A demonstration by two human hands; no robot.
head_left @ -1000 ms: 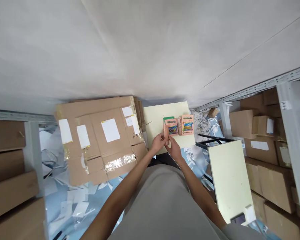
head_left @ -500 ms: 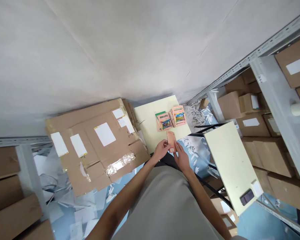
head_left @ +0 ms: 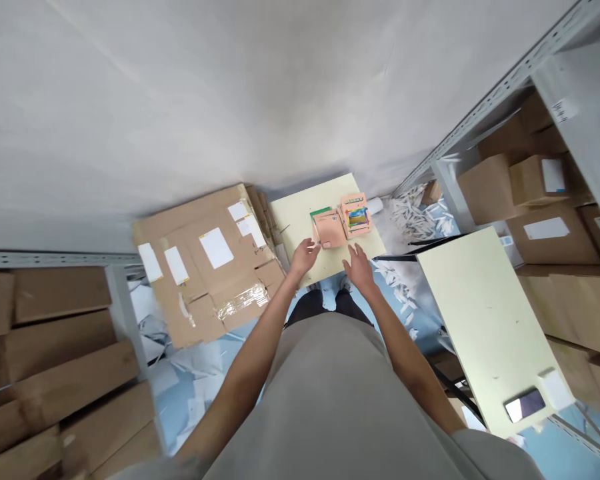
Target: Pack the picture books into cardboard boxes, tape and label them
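Right hand's (head_left: 359,267) fingers are spread, empty, nearer than the stack (head_left: 356,217); left hand's (head_left: 306,257) curl by the book's (head_left: 330,230) corner, grip unclear. Held half a second ago, it now lies left of the stack, apparently set down.

A storeroom or packing area is indicated: cardboard boxes (head_left: 80,377) are stacked on metal shelving (head_left: 125,317) at both sides, flattened cartons (head_left: 185,227) are piled near a wall (head_left: 230,100), and paper scraps (head_left: 417,217) are strewn across the blue floor (head_left: 547,457).
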